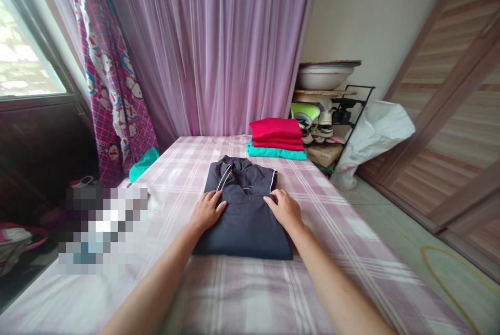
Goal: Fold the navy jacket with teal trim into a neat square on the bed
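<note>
A dark navy jacket [242, 225] with white piping lies folded on the bed, its collar pointing away from me and its lower part folded up over the chest. My left hand [207, 209] rests on the left side of the fold, fingers stretched out and slightly apart on the cloth. At the opposite corner of the fold, my right hand [286, 207] has its thumb on top and its fingers curled at the edge, closed on the fabric. The fingertips of the right hand are partly hidden.
Folded red clothes [276, 134] sit on a turquoise folded cloth [277, 152] at the bed's far right. Another turquoise cloth [144, 164] lies at the left edge, near a pixelated patch. Beyond the checked bedsheet [250, 293] stand a shoe rack [344, 126] and white sack [371, 137].
</note>
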`<state>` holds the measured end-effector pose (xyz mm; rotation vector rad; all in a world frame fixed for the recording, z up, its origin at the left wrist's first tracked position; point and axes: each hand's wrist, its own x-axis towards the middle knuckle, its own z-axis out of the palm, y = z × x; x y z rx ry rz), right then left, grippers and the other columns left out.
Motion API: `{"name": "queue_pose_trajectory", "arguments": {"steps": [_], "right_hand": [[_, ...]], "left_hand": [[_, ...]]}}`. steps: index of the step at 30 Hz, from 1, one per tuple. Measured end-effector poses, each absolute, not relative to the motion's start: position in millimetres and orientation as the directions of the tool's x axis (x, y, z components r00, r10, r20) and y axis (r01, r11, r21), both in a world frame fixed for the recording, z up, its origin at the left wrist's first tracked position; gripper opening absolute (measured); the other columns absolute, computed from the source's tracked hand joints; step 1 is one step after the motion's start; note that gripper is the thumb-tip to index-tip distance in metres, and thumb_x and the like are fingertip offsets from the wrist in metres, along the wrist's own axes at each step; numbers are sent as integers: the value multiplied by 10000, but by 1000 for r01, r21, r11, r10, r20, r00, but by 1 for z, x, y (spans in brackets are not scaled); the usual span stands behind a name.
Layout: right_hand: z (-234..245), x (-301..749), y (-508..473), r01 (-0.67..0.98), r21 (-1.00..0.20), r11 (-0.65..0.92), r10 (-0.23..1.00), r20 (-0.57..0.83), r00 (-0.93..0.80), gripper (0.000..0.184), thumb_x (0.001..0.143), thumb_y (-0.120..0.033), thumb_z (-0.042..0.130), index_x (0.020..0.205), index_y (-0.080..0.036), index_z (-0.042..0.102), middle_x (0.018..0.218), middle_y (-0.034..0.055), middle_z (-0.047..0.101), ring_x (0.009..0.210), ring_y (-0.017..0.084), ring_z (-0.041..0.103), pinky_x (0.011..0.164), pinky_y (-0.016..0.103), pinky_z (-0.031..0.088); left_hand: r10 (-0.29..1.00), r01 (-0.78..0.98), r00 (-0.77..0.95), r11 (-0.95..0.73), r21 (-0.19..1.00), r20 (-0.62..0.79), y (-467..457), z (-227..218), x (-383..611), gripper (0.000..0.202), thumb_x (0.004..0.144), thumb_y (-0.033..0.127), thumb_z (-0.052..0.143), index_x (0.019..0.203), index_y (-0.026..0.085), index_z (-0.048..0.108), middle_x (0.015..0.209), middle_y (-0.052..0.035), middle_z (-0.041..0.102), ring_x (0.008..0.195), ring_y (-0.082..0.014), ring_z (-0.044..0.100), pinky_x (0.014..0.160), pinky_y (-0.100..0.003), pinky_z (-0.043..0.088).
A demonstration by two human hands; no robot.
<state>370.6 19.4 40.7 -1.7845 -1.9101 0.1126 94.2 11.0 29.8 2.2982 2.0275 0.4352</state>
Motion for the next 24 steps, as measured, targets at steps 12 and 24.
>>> {"name": "queue_pose_trajectory", "arguments": {"steps": [12,24], "right_hand": [[60,364,17,903,-426,60,949,304,81,453,925,-361,516,1336,-175,557,1267,141,652,1139,262,620,917,369,479],[41,323,12,940,-296,170,985,15,-173,542,1015,-452,316,1494,-233,442,1593,77,357,1485,248,260,1189,520,189]], "left_hand": [[979,986,47,-77,146,198,6,53,106,523,979,481,387,1425,239,511,1540,-114,449,1445,-329,350,1164,-531,292],[968,960,218,-235,152,124,3,44,139,531,998,450,358,1501,286,406,1574,-59,410,1472,-267,320,1202,-539,237]]}}
